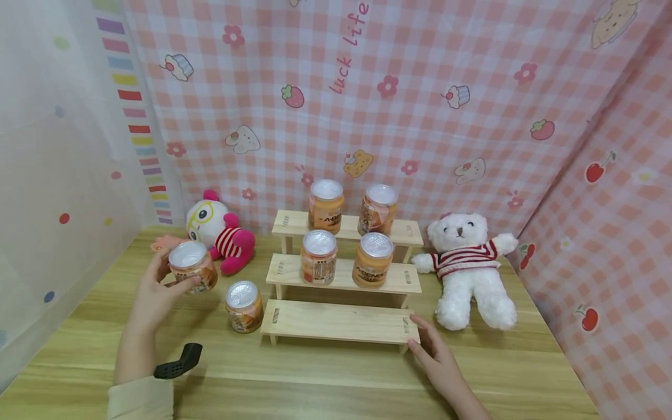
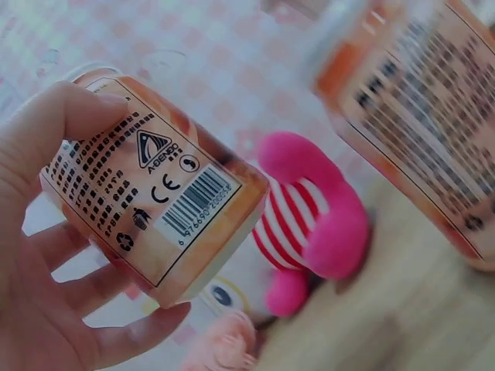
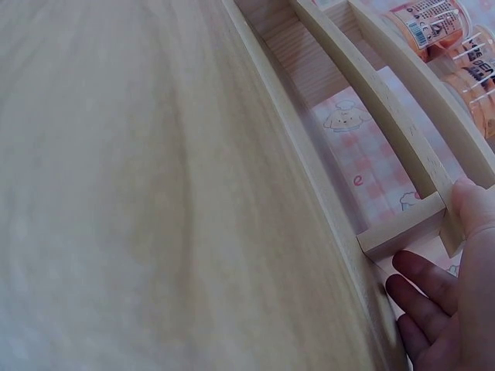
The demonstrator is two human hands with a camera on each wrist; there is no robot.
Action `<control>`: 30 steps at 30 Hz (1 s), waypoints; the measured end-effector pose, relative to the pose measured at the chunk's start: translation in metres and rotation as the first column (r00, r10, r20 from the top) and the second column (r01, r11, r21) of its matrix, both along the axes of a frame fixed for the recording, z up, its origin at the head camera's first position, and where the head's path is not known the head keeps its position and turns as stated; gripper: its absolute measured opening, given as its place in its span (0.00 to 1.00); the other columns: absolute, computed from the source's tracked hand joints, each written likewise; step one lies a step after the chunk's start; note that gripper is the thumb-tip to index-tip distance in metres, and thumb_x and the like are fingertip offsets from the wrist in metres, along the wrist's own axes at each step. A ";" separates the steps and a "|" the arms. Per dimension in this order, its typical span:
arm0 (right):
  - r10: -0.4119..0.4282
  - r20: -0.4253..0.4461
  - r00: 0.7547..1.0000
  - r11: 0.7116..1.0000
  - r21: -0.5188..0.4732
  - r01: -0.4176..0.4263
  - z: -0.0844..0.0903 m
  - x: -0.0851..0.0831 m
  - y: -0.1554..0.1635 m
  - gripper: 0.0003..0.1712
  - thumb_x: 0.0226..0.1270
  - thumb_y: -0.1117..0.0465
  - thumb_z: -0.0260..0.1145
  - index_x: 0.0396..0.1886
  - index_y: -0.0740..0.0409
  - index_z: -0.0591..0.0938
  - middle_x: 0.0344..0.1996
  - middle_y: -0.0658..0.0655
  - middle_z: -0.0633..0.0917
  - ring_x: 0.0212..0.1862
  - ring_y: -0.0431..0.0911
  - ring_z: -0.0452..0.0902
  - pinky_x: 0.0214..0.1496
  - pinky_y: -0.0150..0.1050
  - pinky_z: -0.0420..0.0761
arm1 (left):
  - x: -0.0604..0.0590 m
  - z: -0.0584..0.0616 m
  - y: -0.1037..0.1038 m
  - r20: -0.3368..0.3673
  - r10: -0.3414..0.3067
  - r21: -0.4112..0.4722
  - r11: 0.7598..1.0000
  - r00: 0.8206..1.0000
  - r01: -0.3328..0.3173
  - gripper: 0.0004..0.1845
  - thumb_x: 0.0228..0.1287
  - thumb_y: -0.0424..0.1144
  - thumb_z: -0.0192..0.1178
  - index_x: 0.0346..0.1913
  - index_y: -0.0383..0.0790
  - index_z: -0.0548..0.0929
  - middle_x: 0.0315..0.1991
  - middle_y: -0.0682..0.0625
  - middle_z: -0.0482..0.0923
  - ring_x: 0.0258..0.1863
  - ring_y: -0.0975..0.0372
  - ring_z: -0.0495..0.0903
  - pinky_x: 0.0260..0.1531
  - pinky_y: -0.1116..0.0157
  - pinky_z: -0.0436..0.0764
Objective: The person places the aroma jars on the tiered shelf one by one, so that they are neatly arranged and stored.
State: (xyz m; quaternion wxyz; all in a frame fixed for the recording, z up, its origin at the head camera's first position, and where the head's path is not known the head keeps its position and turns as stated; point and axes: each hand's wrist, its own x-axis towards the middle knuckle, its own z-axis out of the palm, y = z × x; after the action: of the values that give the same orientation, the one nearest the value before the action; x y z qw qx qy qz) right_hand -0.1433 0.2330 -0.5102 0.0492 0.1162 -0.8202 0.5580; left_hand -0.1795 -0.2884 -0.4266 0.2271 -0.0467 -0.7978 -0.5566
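Grainy wooden table carries a three-step pine rack, its lowest step's corner touched by the right hand, fingers relaxed. Left hand grasps a small round orange jar with a silvery lid, lifted beside the plush doll.

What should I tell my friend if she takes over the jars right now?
Left hand grips one orange jar, lifted off the table. Right hand rests open against the wooden step shelf at its bottom right corner. Done: two jars on the top step, two on the middle step. Left: bottom step is bare; the held jar and the jar on the table likely go there.
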 end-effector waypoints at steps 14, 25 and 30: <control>0.028 -0.058 0.998 1.000 0.008 -0.028 -0.002 0.001 0.001 0.26 0.71 0.64 0.59 0.67 0.53 0.68 0.50 0.59 0.81 0.51 0.45 0.76 0.51 0.36 0.76 | 0.014 0.038 0.022 -0.078 -0.028 0.026 0.999 0.997 0.030 0.40 0.51 0.19 0.67 0.68 0.39 0.67 0.53 0.56 0.70 0.47 0.65 0.72 0.35 0.76 0.76; 0.002 -0.020 1.000 1.000 0.018 -0.001 0.001 0.001 0.001 0.26 0.71 0.62 0.60 0.67 0.51 0.69 0.56 0.61 0.77 0.54 0.47 0.74 0.52 0.36 0.76 | 0.025 0.059 0.068 -0.102 -0.234 0.157 0.956 0.967 0.248 0.40 0.49 0.15 0.65 0.67 0.38 0.68 0.49 0.50 0.74 0.48 0.62 0.73 0.37 0.72 0.81; 0.009 -0.030 1.000 1.000 0.015 -0.008 0.000 0.001 0.001 0.26 0.70 0.63 0.60 0.67 0.53 0.69 0.54 0.62 0.79 0.54 0.47 0.75 0.52 0.36 0.76 | 0.028 0.061 0.086 -0.080 -0.280 0.172 0.942 0.957 0.289 0.40 0.48 0.15 0.66 0.66 0.37 0.68 0.49 0.49 0.74 0.47 0.61 0.74 0.36 0.70 0.81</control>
State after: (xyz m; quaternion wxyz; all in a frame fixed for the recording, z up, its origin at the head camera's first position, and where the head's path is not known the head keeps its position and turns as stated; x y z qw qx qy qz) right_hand -0.1426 0.2340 -0.5099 0.0583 0.1285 -0.8229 0.5504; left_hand -0.1513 -0.2021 -0.3658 0.1693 -0.1557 -0.7220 -0.6526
